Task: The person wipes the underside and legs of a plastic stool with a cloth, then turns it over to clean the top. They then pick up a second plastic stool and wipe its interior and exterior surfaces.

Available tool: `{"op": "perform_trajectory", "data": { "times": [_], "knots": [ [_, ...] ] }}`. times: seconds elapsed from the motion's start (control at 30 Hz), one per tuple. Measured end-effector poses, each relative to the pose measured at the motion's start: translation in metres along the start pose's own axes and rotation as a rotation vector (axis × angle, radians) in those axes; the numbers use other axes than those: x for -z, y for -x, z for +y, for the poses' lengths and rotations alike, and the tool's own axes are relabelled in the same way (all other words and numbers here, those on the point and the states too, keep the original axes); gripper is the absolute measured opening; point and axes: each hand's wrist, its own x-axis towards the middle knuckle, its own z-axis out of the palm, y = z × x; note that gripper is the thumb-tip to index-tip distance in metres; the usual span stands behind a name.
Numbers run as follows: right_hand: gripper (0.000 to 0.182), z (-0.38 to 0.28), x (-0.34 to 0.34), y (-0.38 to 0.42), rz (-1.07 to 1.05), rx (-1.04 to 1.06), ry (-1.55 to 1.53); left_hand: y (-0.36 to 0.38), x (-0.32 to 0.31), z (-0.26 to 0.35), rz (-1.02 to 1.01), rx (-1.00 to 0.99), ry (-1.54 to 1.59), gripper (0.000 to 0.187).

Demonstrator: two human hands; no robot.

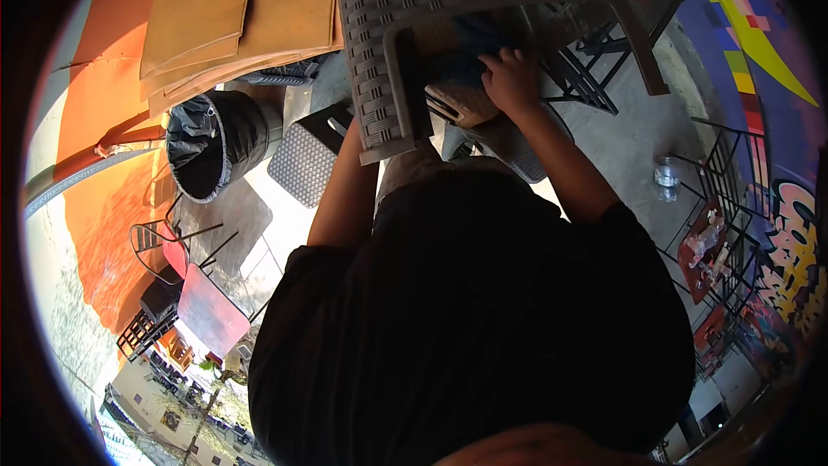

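A dark brown plastic chair (369, 69) with a woven pattern stands tilted in front of me, filling the top middle of the head view. Through the opening in its frame shows my right hand (511, 79), its fingers bent against a dark blue cloth (470, 50). The cloth lies in shadow, over a tan surface (466, 103) with slots in it. My left forearm reaches up behind the chair's near leg; the hand itself is hidden there.
At left stands a bin with a black liner (216, 142), below stacked brown sheets (194, 13). A grey patterned stool seat (302, 164) is beside my left arm. Folded black metal frames (582, 78), a clear water bottle (666, 177) and a red table (703, 246) are at right.
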Motion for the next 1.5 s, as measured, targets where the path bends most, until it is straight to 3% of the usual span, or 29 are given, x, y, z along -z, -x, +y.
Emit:
{"op": "perform_trajectory", "data": {
  "times": [0.17,0.3,0.43,0.53,0.73,0.77,0.87,0.97,1.13,1.27,1.4,1.5],
  "knots": [
    [0.035,0.024,0.008,-0.017,-0.015,-0.201,0.109,-0.003,-0.001,-0.005,-0.013,0.015,-0.036,0.021],
    [0.039,-0.035,-0.004,-0.017,-0.036,-0.066,0.057,0.002,-0.004,0.001,0.063,0.014,0.011,0.022],
    [0.039,-0.088,-0.023,-0.021,-0.062,0.047,-0.028,-0.002,-0.005,-0.002,0.008,-0.007,-0.072,0.021],
    [0.043,-0.080,-0.024,-0.022,-0.017,0.060,-0.092,-0.003,-0.005,-0.003,0.001,-0.003,-0.062,0.020],
    [0.044,-0.020,0.000,-0.020,-0.071,-0.026,0.063,-0.003,0.007,0.004,-0.036,0.020,-0.092,0.020],
    [0.037,-0.019,0.000,-0.018,-0.046,-0.018,0.062,-0.004,0.007,0.002,-0.043,0.006,-0.078,0.021],
    [0.034,-0.043,-0.003,-0.023,-0.115,0.003,0.137,-0.005,0.006,0.005,-0.031,-0.015,-0.106,0.021],
    [0.025,-0.070,-0.010,-0.030,-0.073,0.057,-0.012,-0.002,0.001,-0.001,-0.004,-0.073,-0.100,0.020],
    [0.031,-0.104,-0.032,-0.033,-0.064,0.169,-0.078,-0.005,0.000,0.004,-0.009,-0.058,-0.057,0.017],
    [0.040,-0.073,-0.020,-0.033,-0.027,0.150,-0.149,-0.004,0.005,0.007,0.000,-0.021,-0.084,0.015],
    [0.042,-0.017,0.006,-0.027,-0.033,-0.057,0.105,-0.003,0.008,0.009,0.003,-0.001,-0.081,0.014],
    [0.044,0.019,0.002,-0.024,0.015,-0.175,0.083,-0.004,0.008,-0.001,-0.033,-0.003,-0.074,0.013]
  ]
}}
